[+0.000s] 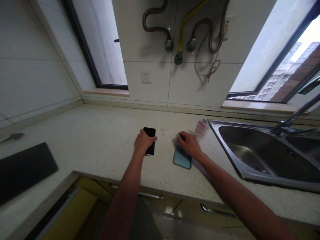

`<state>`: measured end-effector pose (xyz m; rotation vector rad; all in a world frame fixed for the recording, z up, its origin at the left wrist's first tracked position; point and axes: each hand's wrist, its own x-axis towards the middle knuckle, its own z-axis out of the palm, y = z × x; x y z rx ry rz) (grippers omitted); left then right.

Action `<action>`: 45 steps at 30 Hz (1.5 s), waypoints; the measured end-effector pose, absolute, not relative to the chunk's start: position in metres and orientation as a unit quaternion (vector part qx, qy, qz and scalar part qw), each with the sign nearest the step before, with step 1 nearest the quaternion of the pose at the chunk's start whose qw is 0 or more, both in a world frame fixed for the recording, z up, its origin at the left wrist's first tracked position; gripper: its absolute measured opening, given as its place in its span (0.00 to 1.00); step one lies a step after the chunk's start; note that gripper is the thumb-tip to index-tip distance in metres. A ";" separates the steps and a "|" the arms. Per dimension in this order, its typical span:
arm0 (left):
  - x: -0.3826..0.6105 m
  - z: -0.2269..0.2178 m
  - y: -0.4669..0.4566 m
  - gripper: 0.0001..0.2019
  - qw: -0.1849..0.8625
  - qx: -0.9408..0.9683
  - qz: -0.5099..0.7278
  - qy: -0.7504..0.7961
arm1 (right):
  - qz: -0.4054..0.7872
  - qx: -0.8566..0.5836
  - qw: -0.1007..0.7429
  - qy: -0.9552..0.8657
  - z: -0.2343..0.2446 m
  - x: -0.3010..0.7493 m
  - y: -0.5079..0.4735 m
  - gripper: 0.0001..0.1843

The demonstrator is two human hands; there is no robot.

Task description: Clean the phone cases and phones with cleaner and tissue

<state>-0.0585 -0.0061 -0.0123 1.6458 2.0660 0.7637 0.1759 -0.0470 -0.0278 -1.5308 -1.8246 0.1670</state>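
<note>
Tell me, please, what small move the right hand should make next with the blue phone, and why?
Probably the right hand should slide the pale blue phone a little left, away from the steel sink, because the phone lies close to the sink's rim.

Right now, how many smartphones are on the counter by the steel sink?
2. A black smartphone lies under the left hand; a pale teal smartphone lies under the right hand. Both are flat on the speckled stone countertop. None others visible.

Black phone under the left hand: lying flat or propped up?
Lying flat: the black phone sits level on the speckled countertop, with the left hand resting across it.
</note>
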 end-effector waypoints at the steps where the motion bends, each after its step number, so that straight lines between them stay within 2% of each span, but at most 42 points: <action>1: -0.058 -0.012 -0.006 0.32 0.243 0.572 0.309 0.720 | 0.066 -0.595 0.366 -0.713 -0.028 0.176 -0.047 0.13; 5: -0.054 -0.010 -0.006 0.22 0.569 0.432 0.412 0.565 | 0.066 -0.589 0.363 -0.719 -0.031 0.176 -0.047 0.13; 7: -0.052 -0.008 -0.004 0.17 0.676 0.338 0.428 0.496 | 0.071 -0.579 0.375 -0.720 -0.031 0.176 -0.047 0.13; 10: -0.051 -0.006 -0.002 0.16 0.743 0.244 0.451 0.429 | 0.105 -0.548 0.425 -0.713 -0.032 0.175 -0.045 0.14; 15: -0.049 -0.009 -0.004 0.31 0.802 0.232 0.455 0.311 | 0.304 -0.492 0.546 -0.606 -0.032 0.173 -0.038 0.18; 18: -0.042 -0.012 -0.010 0.32 0.834 0.253 0.411 0.267 | 0.410 -0.468 0.588 -0.516 -0.030 0.171 -0.035 0.23; 22: -0.029 -0.013 -0.018 0.31 0.896 0.248 0.317 0.189 | 0.455 -0.454 0.622 -0.446 -0.029 0.170 -0.036 0.23; 26: -0.018 -0.015 -0.025 0.31 0.926 0.234 0.266 0.128 | 0.385 -0.440 0.617 -0.527 -0.030 0.170 -0.038 0.24; 31: -0.009 -0.018 -0.027 0.28 0.916 0.215 0.307 0.145 | 0.166 -0.386 0.495 -0.761 -0.031 0.168 -0.047 0.19; 35: -0.007 -0.018 -0.027 0.28 0.910 0.192 0.331 0.160 | 0.039 -0.366 0.438 -0.820 -0.030 0.164 -0.055 0.26; 37: -0.007 -0.017 -0.028 0.29 0.912 0.185 0.333 0.154 | -0.019 -0.361 0.423 -0.831 -0.027 0.163 -0.058 0.25; 42: -0.006 -0.017 -0.029 0.31 0.916 0.174 0.332 0.143 | -0.063 -0.308 0.404 -0.859 -0.015 0.160 -0.065 0.16; 45: -0.006 -0.015 -0.031 0.33 0.916 0.171 0.328 0.155 | -0.037 -0.283 0.346 -0.894 -0.015 0.157 -0.068 0.16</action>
